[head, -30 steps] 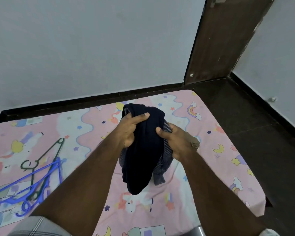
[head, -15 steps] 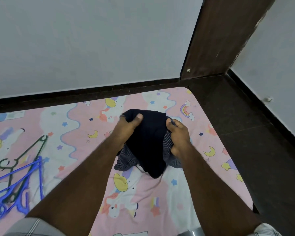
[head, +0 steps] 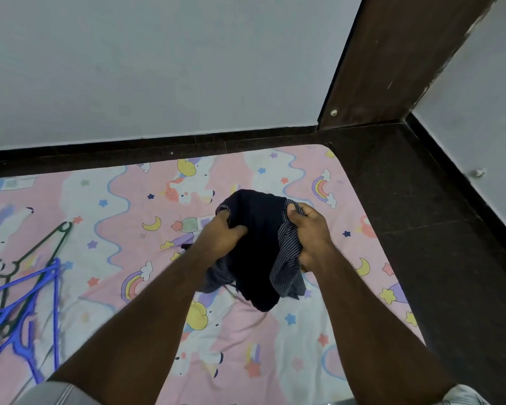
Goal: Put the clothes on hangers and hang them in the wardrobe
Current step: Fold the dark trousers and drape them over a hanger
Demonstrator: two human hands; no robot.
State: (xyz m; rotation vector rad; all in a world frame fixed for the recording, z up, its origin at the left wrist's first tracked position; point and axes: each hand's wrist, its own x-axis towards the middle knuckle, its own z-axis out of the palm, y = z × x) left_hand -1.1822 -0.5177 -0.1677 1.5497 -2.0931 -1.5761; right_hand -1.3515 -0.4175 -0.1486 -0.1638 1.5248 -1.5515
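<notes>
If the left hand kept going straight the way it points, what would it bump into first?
Probably the bunched dark navy cloth the left hand already grips; past that, the pink cartoon-print bedsheet. Depth is hard to judge.

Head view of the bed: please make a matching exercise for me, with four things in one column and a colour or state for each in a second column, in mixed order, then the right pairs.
Things:
1. dark bundle of clothes
2. blue hangers
3. dark green hanger
4. door

Colour or state:
A. brown, upright at the room's corner
B. lying on the sheet, its hook toward the left edge
C. gripped by the left hand and the right hand
D. lying in a pile at the lower left of the sheet

Pairs: 1-C, 2-D, 3-B, 4-A
</notes>
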